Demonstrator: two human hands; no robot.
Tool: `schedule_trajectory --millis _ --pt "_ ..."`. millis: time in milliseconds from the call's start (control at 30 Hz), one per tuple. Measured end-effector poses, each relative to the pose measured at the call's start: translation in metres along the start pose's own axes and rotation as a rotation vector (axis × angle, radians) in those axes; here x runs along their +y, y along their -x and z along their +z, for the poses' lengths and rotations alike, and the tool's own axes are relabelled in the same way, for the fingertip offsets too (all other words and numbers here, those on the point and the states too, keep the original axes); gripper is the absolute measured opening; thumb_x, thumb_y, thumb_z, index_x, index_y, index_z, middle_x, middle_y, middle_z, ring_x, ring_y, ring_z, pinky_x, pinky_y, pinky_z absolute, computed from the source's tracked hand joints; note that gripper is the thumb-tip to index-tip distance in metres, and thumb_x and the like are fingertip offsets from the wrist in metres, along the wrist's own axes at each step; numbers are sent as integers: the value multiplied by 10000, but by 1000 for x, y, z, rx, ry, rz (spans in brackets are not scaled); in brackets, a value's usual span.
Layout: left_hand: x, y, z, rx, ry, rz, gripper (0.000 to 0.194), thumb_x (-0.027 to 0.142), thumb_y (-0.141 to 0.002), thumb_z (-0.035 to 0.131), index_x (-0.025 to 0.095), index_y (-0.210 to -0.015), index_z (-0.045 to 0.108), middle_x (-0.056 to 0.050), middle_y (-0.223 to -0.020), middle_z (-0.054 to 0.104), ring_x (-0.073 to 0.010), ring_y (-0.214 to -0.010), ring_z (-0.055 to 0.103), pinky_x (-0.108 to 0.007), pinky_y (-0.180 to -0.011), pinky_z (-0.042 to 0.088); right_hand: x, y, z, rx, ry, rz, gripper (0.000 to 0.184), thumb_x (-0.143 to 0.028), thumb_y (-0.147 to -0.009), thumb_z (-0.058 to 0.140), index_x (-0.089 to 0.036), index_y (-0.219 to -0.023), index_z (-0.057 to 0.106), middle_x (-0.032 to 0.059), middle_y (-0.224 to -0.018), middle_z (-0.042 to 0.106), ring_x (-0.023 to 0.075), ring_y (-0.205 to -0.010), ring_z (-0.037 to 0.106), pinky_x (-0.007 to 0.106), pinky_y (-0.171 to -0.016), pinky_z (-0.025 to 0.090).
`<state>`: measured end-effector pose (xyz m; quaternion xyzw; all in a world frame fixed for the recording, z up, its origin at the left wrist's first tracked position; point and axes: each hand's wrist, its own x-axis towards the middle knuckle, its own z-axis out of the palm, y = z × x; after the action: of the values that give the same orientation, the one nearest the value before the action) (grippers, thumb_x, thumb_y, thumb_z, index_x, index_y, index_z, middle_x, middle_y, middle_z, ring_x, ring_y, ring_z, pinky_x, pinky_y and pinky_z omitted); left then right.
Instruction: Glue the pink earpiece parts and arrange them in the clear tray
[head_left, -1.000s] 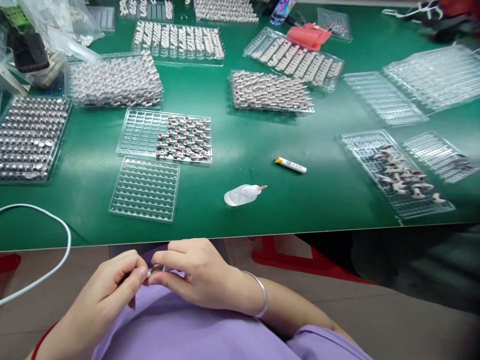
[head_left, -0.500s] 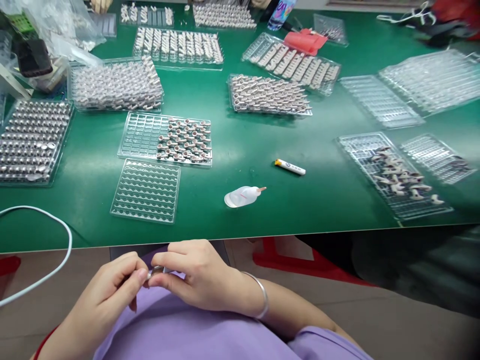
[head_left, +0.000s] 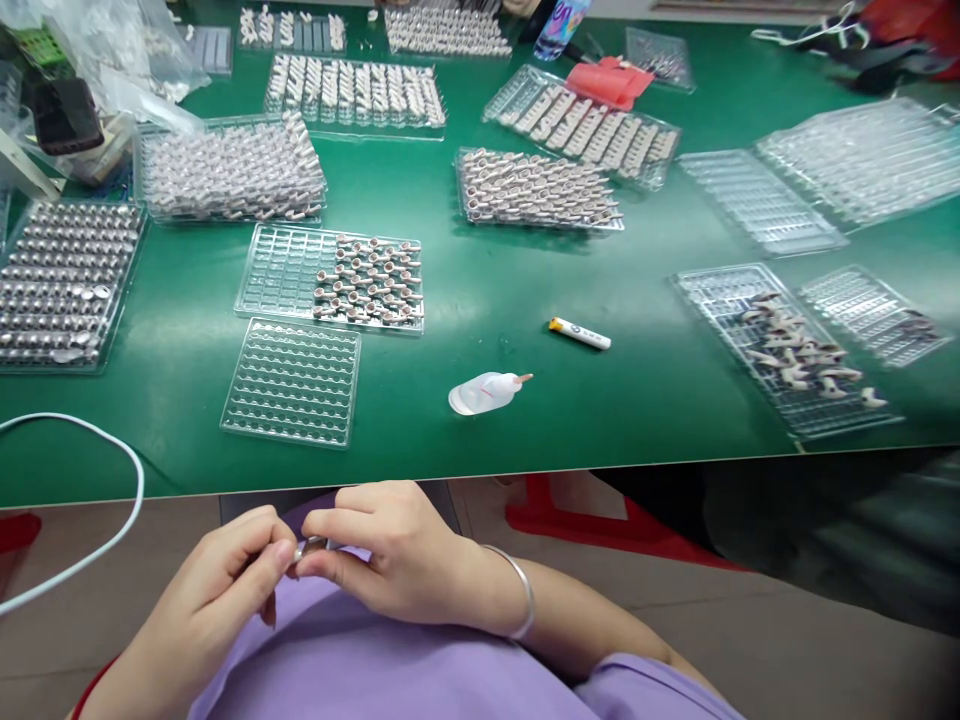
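Both my hands are in my lap, below the edge of the green table [head_left: 487,300]. My left hand [head_left: 217,590] and my right hand [head_left: 390,555] meet fingertip to fingertip, pinching one small shiny metal part [head_left: 309,546] between them. The fingers of both hands are curled closed around it. A silver bangle [head_left: 521,590] sits on my right wrist. Nearest on the table are an empty clear tray [head_left: 292,382] and a tray half filled with small pinkish parts [head_left: 334,277].
A small glue bottle [head_left: 487,390] lies on its side near the table's front edge, with a white tube [head_left: 580,334] behind it. Several trays of parts cover the table. A tray of metal discs [head_left: 60,285] sits at the left. A white cable [head_left: 90,500] loops over the left edge.
My hands have stayed together in my lap with only slight finger shifts on the small part. The view has barely moved.
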<state>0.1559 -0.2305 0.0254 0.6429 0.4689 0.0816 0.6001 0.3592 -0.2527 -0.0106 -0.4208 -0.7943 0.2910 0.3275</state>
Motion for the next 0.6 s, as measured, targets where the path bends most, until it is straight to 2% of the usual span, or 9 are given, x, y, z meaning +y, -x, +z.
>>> schedule_trajectory --millis 200,400,600 --pt "-2 0 1 1 23 -10 382 447 -952 395 204 -687 525 32 -618 513 -107 -560 506 -201 -552 411 0 0 1 14 24 -17 385 -440 -972 477 -166 -788 675 -15 -568 548 88 -501 463 221 -495 319" --pt "1 -1 1 25 -8 20 380 439 -949 398 208 -670 511 35 -607 512 -106 -543 491 -200 -537 404 1 1 2 57 22 -11 358 -438 -976 478 -169 -856 680 -4 -621 615 85 -534 522 214 -519 350" --pt "0 0 0 42 -42 35 375 421 -952 394 207 -670 517 34 -606 517 -107 -551 500 -199 -544 407 1 2 4 58 30 -6 346 -435 -971 488 -168 -867 682 -1 -633 620 92 -543 533 222 -521 354"
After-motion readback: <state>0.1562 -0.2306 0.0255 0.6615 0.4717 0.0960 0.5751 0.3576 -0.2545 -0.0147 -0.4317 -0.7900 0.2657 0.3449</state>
